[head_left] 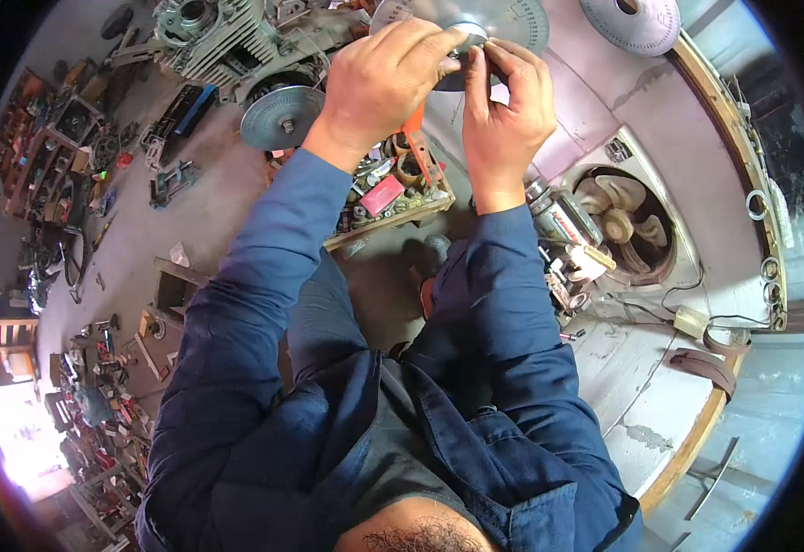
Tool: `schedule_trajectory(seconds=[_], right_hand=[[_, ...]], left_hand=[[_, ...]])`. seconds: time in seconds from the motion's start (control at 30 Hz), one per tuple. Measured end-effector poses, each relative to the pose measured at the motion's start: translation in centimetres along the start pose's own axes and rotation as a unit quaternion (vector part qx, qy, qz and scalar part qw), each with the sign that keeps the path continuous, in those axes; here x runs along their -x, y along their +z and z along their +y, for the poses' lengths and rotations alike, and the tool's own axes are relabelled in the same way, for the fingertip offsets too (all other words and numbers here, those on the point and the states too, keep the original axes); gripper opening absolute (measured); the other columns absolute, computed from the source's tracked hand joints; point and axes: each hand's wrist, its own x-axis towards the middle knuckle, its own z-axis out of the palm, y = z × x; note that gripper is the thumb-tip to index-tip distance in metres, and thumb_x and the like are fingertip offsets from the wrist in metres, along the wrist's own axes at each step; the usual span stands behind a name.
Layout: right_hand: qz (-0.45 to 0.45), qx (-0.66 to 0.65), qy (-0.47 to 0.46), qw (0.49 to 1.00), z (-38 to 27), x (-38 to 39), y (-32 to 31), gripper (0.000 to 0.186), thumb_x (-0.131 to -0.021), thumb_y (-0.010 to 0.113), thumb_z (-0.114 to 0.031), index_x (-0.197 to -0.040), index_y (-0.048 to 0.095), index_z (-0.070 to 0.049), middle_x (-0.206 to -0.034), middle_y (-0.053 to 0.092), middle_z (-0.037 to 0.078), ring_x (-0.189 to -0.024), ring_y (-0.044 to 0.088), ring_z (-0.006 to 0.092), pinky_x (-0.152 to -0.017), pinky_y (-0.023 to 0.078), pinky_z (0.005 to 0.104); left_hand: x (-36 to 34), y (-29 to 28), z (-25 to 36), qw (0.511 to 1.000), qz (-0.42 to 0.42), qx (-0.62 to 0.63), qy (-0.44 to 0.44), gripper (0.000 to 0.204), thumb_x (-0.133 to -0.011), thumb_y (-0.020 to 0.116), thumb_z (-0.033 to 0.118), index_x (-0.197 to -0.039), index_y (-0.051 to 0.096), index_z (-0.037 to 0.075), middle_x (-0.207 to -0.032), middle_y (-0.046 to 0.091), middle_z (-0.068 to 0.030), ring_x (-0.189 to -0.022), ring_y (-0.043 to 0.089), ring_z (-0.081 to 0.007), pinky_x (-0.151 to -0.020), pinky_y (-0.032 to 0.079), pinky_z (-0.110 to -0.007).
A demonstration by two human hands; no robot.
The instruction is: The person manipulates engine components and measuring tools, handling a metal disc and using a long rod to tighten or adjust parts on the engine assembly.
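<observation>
At the top, my left hand and my right hand meet at the hub of a large silver graduated disc. Both have curled fingers pinched at the centre, around something small and dark that I cannot make out. Just left of my left hand, a smaller graduated disc sits on a shaft below a finned engine. Under my hands are an orange metal piece and a wooden box of small parts with a pink item.
Another graduated disc rests upper right, near a wood-edged pale bench. A fan, a metal appliance and cables stand at the right. Scattered tools and parts cover the floor at the left, with a dark open box nearer me.
</observation>
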Motion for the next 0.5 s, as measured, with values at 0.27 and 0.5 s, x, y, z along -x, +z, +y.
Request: schedule_trajectory(seconds=[0.27, 0.5], right_hand=[[-0.012, 0.030, -0.009, 0.999, -0.10, 0.25, -0.06, 0.015, -0.086, 0.077, -0.004, -0.096, 0.067, -0.002, -0.096, 0.066, 0.013, -0.084, 0.065, 0.0306, -0.072, 0.054, 0.0390], [-0.044, 0.192, -0.014, 0.980, -0.30, -0.33, 0.61, 0.025, -0.096, 0.067, -0.019, -0.081, 0.054, -0.004, -0.081, 0.054, 0.016, -0.077, 0.056, 0.0359, -0.068, 0.047, 0.0450]], left_hand=[[0.10, 0.03, 0.05, 1.000, -0.020, -0.020, -0.001, 0.046, -0.072, 0.082, 0.015, -0.117, 0.075, 0.020, -0.108, 0.068, 0.0005, -0.083, 0.070, -0.0196, -0.069, 0.057, -0.032], [-0.65, -0.12, 0.31, 1.000, -0.007, 0.004, -0.019, 0.045, -0.068, 0.081, 0.011, -0.112, 0.076, 0.016, -0.105, 0.069, -0.0003, -0.083, 0.070, -0.0208, -0.068, 0.058, -0.032]])
